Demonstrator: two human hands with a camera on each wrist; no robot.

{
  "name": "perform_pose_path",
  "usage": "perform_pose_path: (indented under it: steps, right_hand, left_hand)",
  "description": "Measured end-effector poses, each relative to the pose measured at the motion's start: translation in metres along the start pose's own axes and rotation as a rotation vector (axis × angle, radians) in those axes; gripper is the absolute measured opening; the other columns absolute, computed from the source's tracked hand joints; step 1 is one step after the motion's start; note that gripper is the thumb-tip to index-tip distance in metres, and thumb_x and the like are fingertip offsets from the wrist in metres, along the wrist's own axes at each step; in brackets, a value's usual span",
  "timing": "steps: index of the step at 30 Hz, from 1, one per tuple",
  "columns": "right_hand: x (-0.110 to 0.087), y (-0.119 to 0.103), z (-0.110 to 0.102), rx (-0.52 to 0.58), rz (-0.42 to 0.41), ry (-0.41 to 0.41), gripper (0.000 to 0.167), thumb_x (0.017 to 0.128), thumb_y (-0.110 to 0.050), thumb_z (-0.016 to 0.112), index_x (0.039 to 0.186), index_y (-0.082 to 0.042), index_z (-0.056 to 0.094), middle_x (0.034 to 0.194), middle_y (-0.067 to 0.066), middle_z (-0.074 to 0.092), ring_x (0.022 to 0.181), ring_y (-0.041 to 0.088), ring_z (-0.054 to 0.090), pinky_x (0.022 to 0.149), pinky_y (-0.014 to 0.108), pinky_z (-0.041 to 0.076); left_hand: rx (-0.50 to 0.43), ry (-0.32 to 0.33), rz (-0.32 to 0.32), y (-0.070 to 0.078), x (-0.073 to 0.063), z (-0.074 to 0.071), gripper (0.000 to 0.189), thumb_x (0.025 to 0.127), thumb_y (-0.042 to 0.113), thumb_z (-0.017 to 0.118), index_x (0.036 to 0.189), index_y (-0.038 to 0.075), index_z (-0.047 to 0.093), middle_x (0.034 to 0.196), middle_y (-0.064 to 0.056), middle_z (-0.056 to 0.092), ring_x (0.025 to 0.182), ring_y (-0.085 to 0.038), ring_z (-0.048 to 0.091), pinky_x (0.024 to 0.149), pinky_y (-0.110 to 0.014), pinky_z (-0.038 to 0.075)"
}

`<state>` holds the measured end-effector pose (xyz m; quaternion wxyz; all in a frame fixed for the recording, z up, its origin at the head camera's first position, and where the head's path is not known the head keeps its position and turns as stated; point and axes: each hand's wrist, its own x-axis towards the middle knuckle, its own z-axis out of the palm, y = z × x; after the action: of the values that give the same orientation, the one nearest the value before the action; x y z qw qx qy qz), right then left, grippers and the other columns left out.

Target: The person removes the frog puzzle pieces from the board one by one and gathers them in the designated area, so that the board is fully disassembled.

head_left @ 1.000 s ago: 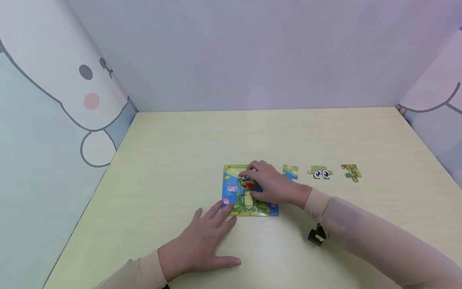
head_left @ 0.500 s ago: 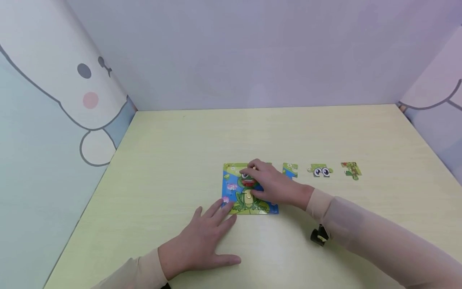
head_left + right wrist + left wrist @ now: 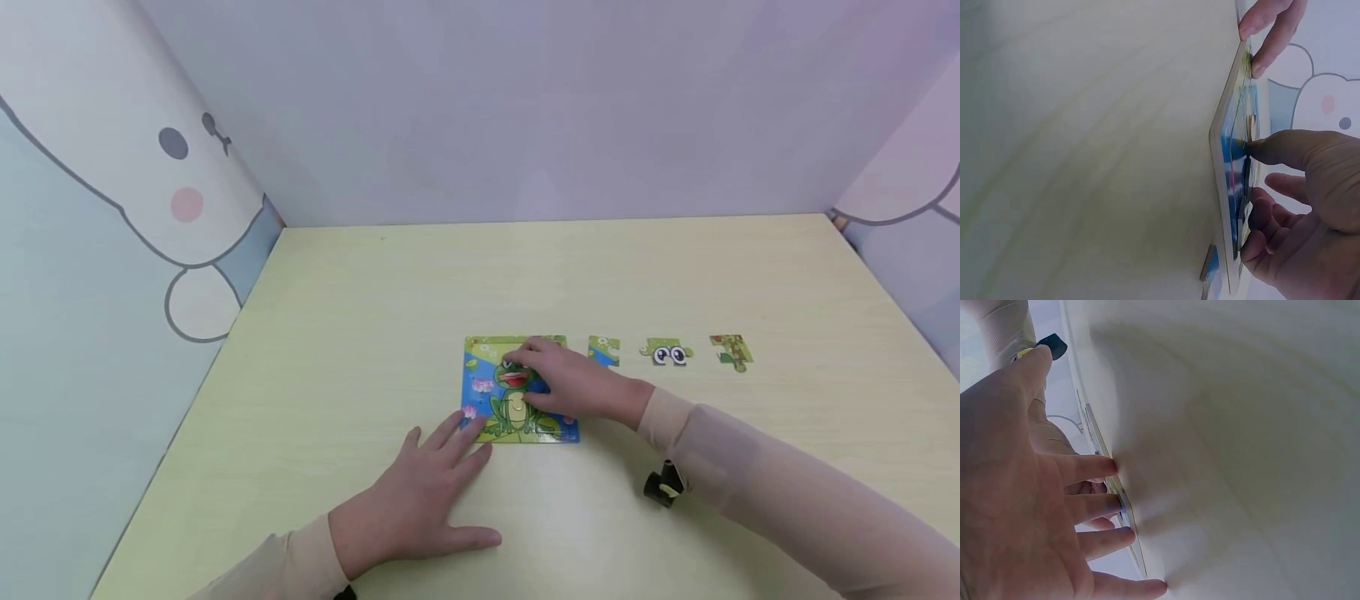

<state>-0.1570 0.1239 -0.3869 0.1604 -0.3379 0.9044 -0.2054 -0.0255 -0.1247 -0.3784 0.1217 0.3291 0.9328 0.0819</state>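
Observation:
A square frog puzzle board [image 3: 480,367] lies flat on the table, its upper right partly hidden by my right hand [image 3: 570,379]. That hand pinches a puzzle piece [image 3: 514,377] showing the frog's red mouth, thumb low and curled fingers at its upper side. In the right wrist view, dark edges of a piece [image 3: 1245,187] stand slightly proud of the board's surface. My left hand [image 3: 423,492] lies with fingers spread, two fingertips on the board's lower left corner and the thumb out on the table. The left wrist view has its fingertips [image 3: 1124,536] along the board's edge.
Right of the board lie three loose puzzle pieces: a blue and green one [image 3: 603,350], one with two big eyes [image 3: 667,353] and a green and brown one [image 3: 732,352]. Walls printed with cartoon figures [image 3: 187,204] border the table [image 3: 337,333].
The frog-mouth piece has shifted slightly and lines up more closely with the frog's body. My right fingers have drawn down a little over it. My left hand stays in place.

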Motion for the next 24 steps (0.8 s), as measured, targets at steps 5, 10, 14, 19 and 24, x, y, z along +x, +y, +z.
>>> perform_pose_path:
  steps: [5,10,14,19,24]
  right_hand:
    - [-0.0009,-0.0029,-0.0018,-0.004,-0.002,-0.019,0.065,0.099,-0.023,0.073,0.157,-0.011,0.047,0.155,0.016,0.05,0.13,0.03,0.06,0.107,0.048,0.053]
    - [-0.0002,-0.005,-0.0036,-0.012,-0.02,-0.027,0.063,0.1,-0.023,0.072,0.156,-0.01,0.049,0.156,0.016,0.049,0.133,0.031,0.059,0.109,0.049,0.051]
    - [0.0019,-0.0053,-0.0043,-0.002,-0.028,-0.035,0.058,0.099,-0.02,0.073,0.152,-0.01,0.053,0.151,0.013,0.052,0.13,0.029,0.06,0.109,0.048,0.052]
    - [0.0051,-0.0055,-0.0063,0.017,-0.021,-0.065,0.06,0.098,-0.019,0.074,0.153,-0.01,0.053,0.149,0.012,0.051,0.126,0.026,0.06,0.108,0.045,0.052]
    - [0.0076,-0.0058,-0.0079,0.04,-0.005,-0.083,0.064,0.096,-0.018,0.074,0.155,-0.01,0.051,0.147,0.011,0.048,0.119,0.023,0.06,0.103,0.042,0.053]
  left_hand:
    - [-0.011,-0.01,-0.001,-0.0005,0.0007,0.0001,0.091,0.09,0.082,0.055,0.151,0.014,0.056,0.17,-0.01,0.036,0.156,-0.04,0.033,0.101,-0.077,0.043]
    - [-0.018,-0.013,-0.004,-0.0009,0.0007,0.0005,0.091,0.09,0.082,0.055,0.15,0.014,0.057,0.17,-0.01,0.036,0.156,-0.039,0.032,0.1,-0.077,0.043]
    - [-0.016,-0.016,-0.005,-0.0005,0.0009,0.0004,0.091,0.09,0.082,0.055,0.15,0.014,0.057,0.17,-0.01,0.035,0.157,-0.039,0.031,0.1,-0.076,0.043]
    - [-0.029,-0.027,-0.011,-0.0006,0.0011,-0.0002,0.092,0.09,0.082,0.055,0.151,0.014,0.056,0.17,-0.01,0.035,0.157,-0.039,0.03,0.101,-0.077,0.043]
    - [-0.046,-0.04,-0.018,-0.0005,0.0008,-0.0011,0.092,0.09,0.081,0.056,0.152,0.014,0.055,0.171,-0.009,0.034,0.157,-0.04,0.03,0.102,-0.077,0.042]
